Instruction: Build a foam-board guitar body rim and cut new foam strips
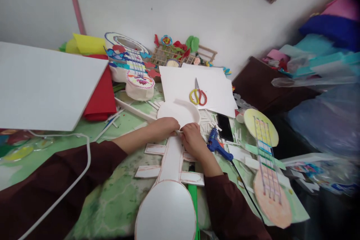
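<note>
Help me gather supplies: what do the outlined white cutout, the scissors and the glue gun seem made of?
White cutout: likely matte foam board or thick card, by its thick cut edges.
Scissors: blades likely metal, by their grey sheen; handles probably plastic, solid red and yellow.
Glue gun: likely smooth plastic, evenly blue.

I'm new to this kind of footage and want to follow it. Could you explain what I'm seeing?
There's no machine: this is one picture from a camera worn on a person's head, looking forward and down at their bare hands. The left hand and right hand come together at the upright rim of the round far end of a white cutout. How exactly they hold it is hidden. On the green table beyond and to the right are a blue glue gun, a dark phone, and white sheets with scissors on top.
</note>
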`<state>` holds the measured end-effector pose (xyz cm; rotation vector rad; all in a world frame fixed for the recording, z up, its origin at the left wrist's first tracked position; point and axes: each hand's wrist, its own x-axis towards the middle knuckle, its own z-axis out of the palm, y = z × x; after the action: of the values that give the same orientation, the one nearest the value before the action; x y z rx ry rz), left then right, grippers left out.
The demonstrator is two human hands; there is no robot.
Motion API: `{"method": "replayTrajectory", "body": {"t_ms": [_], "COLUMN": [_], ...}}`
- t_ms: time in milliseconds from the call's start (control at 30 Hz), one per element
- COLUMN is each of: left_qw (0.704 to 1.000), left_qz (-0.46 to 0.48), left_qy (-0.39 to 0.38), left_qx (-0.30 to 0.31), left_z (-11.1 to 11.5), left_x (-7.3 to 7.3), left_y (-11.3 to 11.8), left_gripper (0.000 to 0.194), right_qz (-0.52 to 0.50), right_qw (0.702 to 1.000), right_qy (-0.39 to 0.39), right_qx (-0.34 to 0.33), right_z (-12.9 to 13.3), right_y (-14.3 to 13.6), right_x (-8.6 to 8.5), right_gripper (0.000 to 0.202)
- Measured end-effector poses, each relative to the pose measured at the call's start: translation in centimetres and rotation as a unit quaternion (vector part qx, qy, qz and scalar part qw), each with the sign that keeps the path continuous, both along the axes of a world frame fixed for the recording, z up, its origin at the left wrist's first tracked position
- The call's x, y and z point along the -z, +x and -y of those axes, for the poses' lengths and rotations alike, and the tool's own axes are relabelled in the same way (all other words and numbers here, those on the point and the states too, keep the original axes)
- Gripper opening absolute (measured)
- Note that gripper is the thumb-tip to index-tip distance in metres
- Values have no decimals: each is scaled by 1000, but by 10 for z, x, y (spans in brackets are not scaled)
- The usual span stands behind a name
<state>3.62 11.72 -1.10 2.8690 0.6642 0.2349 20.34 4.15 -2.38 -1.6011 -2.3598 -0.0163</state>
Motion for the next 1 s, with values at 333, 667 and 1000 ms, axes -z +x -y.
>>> {"method": "replayTrajectory", "body": {"t_ms": [333, 667, 1000], "left_qw": [1000, 999, 999], "left_qz": [10, 11, 11], "left_qy": [-8, -16, -4], "left_qx": [-29, -46, -39], "left_z": [0, -1, 1], "left_x": [1, 3, 4], "left_y": [-1, -2, 0], "left_gripper": [14, 18, 17], "right_qz": [-129, -118, -82], "right_qw": [987, 982, 994], "right_qy": [94, 107, 69], "right_qx": [9, 103, 18], "right_z": [9, 8, -2], "right_y": [13, 9, -6], "right_x": [-9, -4, 2], "right_gripper": [19, 15, 9]}}
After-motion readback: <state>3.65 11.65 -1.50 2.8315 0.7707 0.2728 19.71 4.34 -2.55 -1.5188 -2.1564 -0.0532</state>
